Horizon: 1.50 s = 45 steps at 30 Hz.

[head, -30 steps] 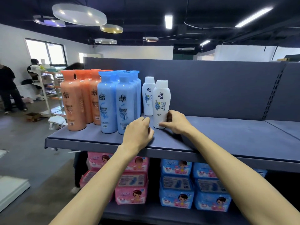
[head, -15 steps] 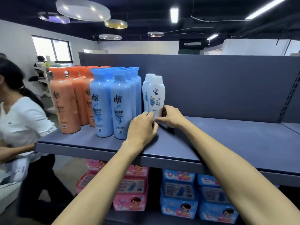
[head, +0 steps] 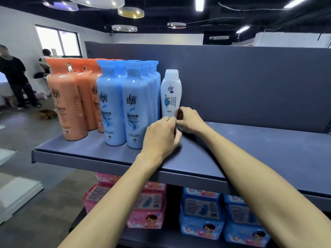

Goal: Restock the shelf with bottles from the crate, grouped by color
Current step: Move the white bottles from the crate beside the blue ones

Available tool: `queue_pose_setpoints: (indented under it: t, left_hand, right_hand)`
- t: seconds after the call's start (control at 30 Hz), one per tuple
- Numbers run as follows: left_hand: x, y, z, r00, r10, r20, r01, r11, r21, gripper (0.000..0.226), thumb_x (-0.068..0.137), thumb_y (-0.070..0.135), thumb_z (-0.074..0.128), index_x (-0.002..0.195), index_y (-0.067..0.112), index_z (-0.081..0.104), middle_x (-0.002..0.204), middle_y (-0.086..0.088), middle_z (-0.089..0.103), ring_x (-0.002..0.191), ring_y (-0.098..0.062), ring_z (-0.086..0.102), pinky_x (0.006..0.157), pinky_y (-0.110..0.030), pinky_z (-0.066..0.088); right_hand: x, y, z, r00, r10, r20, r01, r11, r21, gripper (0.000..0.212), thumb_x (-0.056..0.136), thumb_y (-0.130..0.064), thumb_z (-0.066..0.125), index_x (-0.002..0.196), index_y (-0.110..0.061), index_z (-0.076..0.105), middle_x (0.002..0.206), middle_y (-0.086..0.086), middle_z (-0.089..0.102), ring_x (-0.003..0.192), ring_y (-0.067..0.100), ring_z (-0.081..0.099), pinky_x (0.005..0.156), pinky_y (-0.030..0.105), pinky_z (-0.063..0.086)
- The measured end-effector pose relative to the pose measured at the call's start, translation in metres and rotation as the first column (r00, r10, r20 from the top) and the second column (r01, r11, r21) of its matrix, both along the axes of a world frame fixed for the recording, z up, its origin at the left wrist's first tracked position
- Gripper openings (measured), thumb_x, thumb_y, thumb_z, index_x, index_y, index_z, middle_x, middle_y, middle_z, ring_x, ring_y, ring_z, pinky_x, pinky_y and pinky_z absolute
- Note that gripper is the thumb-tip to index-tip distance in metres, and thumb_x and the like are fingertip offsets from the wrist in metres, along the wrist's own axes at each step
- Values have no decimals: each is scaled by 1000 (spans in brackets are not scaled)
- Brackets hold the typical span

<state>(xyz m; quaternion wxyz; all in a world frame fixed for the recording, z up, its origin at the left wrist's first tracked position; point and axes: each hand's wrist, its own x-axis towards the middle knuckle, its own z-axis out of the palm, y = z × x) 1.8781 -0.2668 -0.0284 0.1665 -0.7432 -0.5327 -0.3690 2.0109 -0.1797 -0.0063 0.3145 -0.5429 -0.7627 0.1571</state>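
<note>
A white bottle [head: 171, 93] stands upright on the grey shelf [head: 250, 149], just right of the blue bottles [head: 134, 108]. A second white bottle stands directly behind it, and only its cap rim shows. Several orange bottles [head: 66, 104] stand in rows at the shelf's left end. My right hand [head: 189, 120] pinches the white bottle's base from the right. My left hand [head: 161, 135] has its curled fingers on the base from the front. Both hands hide the bottle's bottom edge.
The shelf's right half is bare, with an upright back panel [head: 250, 83] behind it. Pink packs [head: 146, 212] and blue packs [head: 202, 221] fill the lower shelf. A person [head: 14, 77] stands far left near a cardboard box [head: 46, 113] on the floor.
The white bottle slid back and left, in line with the one behind it. My left hand left the shelf surface and joined the right at the base. A passer-by on the left is gone.
</note>
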Motion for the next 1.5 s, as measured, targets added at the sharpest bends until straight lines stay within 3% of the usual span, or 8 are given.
queue_pose_setpoints:
  t: [0.13, 0.27, 0.63, 0.83, 0.97, 1.2, 1.33, 1.5]
  left_hand:
    - [-1, 1, -1, 1000, -1, 17, 1, 1000, 19, 15, 84, 25, 55, 80, 11, 52, 75, -5, 56, 69, -32, 56, 57, -36, 41]
    - [0, 2, -3, 1000, -9, 24, 8, 1000, 28, 14, 84, 24, 56, 78, 12, 50, 72, -4, 55, 66, -31, 55, 55, -35, 40]
    - [-1, 1, -3, 1000, -22, 8, 22, 1000, 6, 14, 84, 24, 55, 79, 11, 51, 73, -4, 55, 68, -30, 53, 56, -35, 39]
    - [0, 0, -1, 998, -34, -61, 32, 999, -28, 20, 87, 33, 52, 84, 14, 54, 79, -1, 59, 75, -27, 56, 60, -35, 42]
    - [0, -3, 2, 997, -22, -80, 18, 999, -50, 17, 85, 32, 52, 81, 16, 53, 78, 1, 59, 76, -26, 57, 58, -34, 40]
    - [-1, -14, 22, 992, -6, -130, 2, 1000, -28, 13, 84, 29, 54, 79, 17, 55, 78, 2, 62, 76, -27, 59, 58, -31, 39]
    - [6, -19, 63, 987, -39, -154, 39, 999, 3, 13, 84, 27, 56, 76, 17, 54, 77, 1, 63, 74, -27, 58, 59, -32, 40]
    - [32, -31, 91, 911, -63, -408, 89, 995, 47, 15, 90, 24, 50, 80, 13, 50, 82, -1, 59, 72, -26, 55, 56, -31, 31]
  right_hand:
    - [-3, 3, -4, 999, -30, -35, 31, 999, 27, 26, 80, -28, 70, 97, -8, 67, 93, 4, 72, 90, 24, 66, 77, 36, 56]
    - [-9, 3, -6, 998, -36, -57, 38, 998, 41, 22, 79, -21, 66, 96, -6, 67, 93, 6, 72, 90, 27, 66, 79, 42, 56]
    - [0, -4, -3, 996, -56, -68, 59, 997, 48, 43, 76, -29, 76, 113, -11, 64, 101, -1, 72, 98, 16, 67, 88, 32, 54]
    - [27, -38, 0, 981, -94, 170, 88, 995, 47, 52, 79, -36, 78, 122, -13, 59, 112, 6, 67, 103, 21, 63, 91, 41, 54]
    - [44, -70, 11, 960, -131, 246, 110, 989, 96, 53, 84, -37, 76, 127, -11, 59, 119, 7, 66, 110, 22, 61, 96, 40, 51]
    - [62, -121, 24, 931, -178, 319, 134, 979, 155, 53, 82, -41, 77, 122, -13, 58, 116, 9, 65, 105, 28, 62, 90, 44, 54]
    - [59, -137, 32, 899, -205, 388, 128, 968, 216, 46, 81, -42, 76, 109, -12, 55, 104, 8, 62, 93, 30, 59, 81, 41, 53]
    - [59, -151, 43, 906, -219, 361, 151, 966, 209, 45, 81, -41, 75, 107, -12, 55, 103, 9, 59, 91, 30, 56, 72, 37, 49]
